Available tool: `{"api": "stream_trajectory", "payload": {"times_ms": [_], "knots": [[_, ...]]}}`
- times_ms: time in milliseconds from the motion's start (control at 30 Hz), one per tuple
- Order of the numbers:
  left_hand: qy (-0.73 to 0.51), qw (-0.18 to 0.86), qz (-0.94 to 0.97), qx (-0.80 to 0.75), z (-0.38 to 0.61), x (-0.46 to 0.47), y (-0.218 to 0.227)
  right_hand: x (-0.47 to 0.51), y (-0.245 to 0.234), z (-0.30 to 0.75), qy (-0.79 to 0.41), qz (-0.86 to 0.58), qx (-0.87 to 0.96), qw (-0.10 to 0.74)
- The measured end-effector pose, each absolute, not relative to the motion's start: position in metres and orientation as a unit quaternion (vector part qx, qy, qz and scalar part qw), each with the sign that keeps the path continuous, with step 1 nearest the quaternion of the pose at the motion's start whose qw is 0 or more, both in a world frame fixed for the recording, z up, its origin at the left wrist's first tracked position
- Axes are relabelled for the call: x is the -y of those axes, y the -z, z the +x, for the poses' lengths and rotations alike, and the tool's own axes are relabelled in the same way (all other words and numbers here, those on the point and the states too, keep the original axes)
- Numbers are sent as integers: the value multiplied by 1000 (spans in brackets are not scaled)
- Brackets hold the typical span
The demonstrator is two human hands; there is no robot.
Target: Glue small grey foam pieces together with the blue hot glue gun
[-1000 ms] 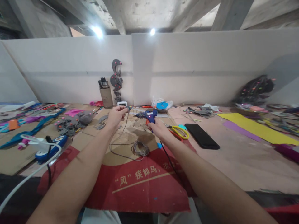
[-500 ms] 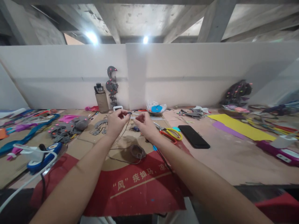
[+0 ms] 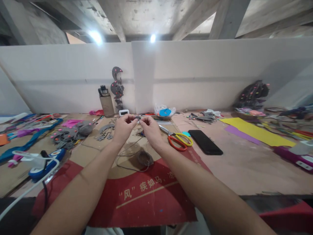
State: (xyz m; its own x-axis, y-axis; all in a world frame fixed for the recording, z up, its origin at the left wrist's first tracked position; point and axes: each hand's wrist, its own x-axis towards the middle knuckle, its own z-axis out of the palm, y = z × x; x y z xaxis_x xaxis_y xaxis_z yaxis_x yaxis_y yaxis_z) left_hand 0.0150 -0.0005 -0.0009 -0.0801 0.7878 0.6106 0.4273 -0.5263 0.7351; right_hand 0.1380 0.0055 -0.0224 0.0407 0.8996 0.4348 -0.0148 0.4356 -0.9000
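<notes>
Pale-gold lettering on the red-and-tan cardboard sheet (image 3: pixel 146 212), bottom centre of the frame, reads “风” 疾如马, then runs under the right forearm. A clear plastic-lined bowl (image 3: pixel 173 113), centre, holds a flat bright-blue piece (image 3: pixel 165 112). At frame centre, the left hand (image 3: pixel 124 130) and right hand (image 3: pixel 151 132) pinch a small dark-grey piece (image 3: pixel 138 118) between fingertips; its exact shape is too small to tell. A thin grey coiled cord (image 3: pixel 144 159) lies below.

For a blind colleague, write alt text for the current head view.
A person's bare left hand and bare right hand pinch a small grey piece above a red and tan cardboard sheet. A coil of thin grey cord lies on it; to the right are red- and yellow-handled metal scissors and a flat black phone.
</notes>
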Motion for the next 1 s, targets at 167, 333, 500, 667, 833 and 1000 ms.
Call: {"api": "stream_trajectory", "payload": {"times_ms": [167, 333, 500, 667, 833, 1000], "knots": [[-590, 203, 646, -441, 17, 1, 1, -2, 19, 140, -348, -385, 592, 616], [-594, 237, 628, -444, 19, 3, 0, 2, 17, 141, -332, -397, 595, 616], [-604, 271, 610, -435, 20, 3, 0, 3, 15, 141, -309, -415, 595, 615], [-604, 303, 604, -422, 21, 0, 3, 4, 14, 142, -289, -435, 595, 611], [-601, 354, 586, -413, 23, 2, 2, 5, 13, 143, -279, -443, 590, 615], [-595, 406, 563, -405, 24, 4, -1, 3, 15, 144, -319, -413, 578, 628]]}}
